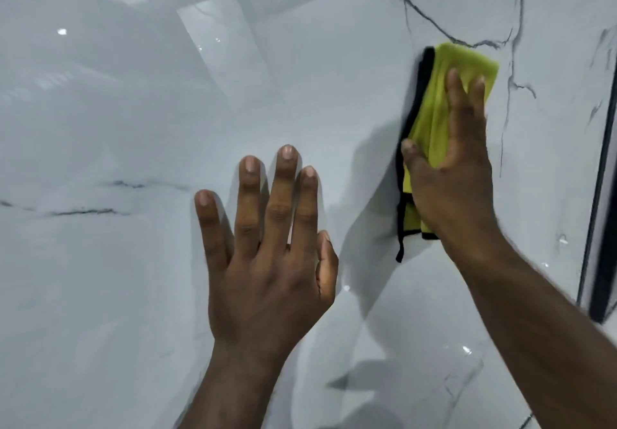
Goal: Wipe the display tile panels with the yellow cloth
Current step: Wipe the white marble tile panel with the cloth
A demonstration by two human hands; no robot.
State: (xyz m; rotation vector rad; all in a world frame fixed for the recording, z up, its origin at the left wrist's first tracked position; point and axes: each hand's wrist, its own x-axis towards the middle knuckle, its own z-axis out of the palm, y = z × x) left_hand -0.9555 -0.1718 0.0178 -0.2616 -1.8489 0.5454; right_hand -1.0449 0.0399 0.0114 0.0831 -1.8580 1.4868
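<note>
Two flat hands meet glossy veined tile panel [334,95], right hand [450,175] pressing folded yellow cloth [444,101].

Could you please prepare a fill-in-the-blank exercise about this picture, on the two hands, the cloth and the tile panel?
1. The right hand presses a folded yellow cloth whose edging is ____.
2. The left hand rests flat on the glossy white veined tile panel and holds ____.
3. The cloth is on the ____ side of the left hand.
Missing words: black; nothing; right.
</note>
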